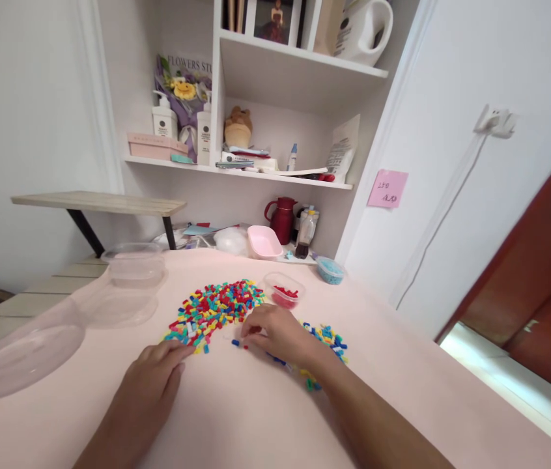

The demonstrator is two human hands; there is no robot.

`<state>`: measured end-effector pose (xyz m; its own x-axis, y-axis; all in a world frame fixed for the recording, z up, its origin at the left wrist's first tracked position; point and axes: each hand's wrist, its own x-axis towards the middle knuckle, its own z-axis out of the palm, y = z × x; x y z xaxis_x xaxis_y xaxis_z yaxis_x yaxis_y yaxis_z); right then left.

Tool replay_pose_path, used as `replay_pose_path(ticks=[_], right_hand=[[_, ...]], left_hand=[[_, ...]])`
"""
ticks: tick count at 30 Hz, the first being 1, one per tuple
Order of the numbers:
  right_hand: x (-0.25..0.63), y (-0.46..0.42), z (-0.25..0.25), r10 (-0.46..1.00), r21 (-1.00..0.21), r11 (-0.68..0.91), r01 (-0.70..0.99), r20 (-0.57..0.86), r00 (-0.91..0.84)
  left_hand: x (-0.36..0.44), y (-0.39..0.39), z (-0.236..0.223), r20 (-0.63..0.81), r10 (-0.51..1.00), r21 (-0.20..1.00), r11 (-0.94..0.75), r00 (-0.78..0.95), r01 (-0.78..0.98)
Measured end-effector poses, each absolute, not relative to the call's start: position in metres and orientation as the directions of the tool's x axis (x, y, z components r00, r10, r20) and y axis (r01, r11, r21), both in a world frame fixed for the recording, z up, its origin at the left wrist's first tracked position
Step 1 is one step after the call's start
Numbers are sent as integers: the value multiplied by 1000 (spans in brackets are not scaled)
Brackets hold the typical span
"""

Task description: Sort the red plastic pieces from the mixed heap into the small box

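A heap of small multicoloured plastic pieces (221, 303) lies on the pink tabletop. My left hand (155, 371) rests palm down at the heap's near left edge, fingers stretched out and touching the closest pieces. My right hand (275, 331) is over the table just right of the heap, fingers bent down and drawn together; whatever is between the fingertips is hidden. Beside those fingertips lie a dark blue piece (235, 342) and a red one. A smaller spread of mostly blue and yellow pieces (329, 337) is partly covered by my right forearm. Behind my right hand stands a clear tub of red pieces (285, 296).
A lidded tub of light blue bits (330, 270) stands at the back right. Clear plastic containers (119, 306) line the left side. At the back are a pink basin (264, 241), a red jug (282, 220) and a bottle of dark liquid (305, 234) beneath white shelves.
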<state>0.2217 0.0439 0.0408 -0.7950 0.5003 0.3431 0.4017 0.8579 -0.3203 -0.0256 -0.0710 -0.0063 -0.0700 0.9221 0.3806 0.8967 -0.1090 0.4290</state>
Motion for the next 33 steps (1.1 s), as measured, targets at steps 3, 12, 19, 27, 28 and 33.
replay_pose_path(ticks=[3, 12, 19, 27, 28, 33], right_hand=[[223, 45, 38, 553, -332, 825, 457, 303, -776], [218, 49, 23, 607, -343, 784, 518, 243, -757], [229, 57, 35, 651, -411, 755, 511, 369, -664], [274, 100, 40, 738, -528, 565, 635, 667, -103], [278, 104, 37, 742, -515, 544, 662, 664, -92], [281, 111, 23, 762, -511, 520, 684, 639, -102]], left_hand=[[-25, -72, -8, 394, 916, 431, -111, -76, 895], [-24, -73, -7, 374, 925, 426, -107, -67, 898], [-23, -72, -7, 361, 930, 405, -93, -66, 909], [-27, -69, -12, 387, 921, 376, -105, -53, 921], [-28, -69, -13, 390, 919, 374, -108, -50, 921], [-28, -69, -12, 377, 925, 374, -101, -52, 922]])
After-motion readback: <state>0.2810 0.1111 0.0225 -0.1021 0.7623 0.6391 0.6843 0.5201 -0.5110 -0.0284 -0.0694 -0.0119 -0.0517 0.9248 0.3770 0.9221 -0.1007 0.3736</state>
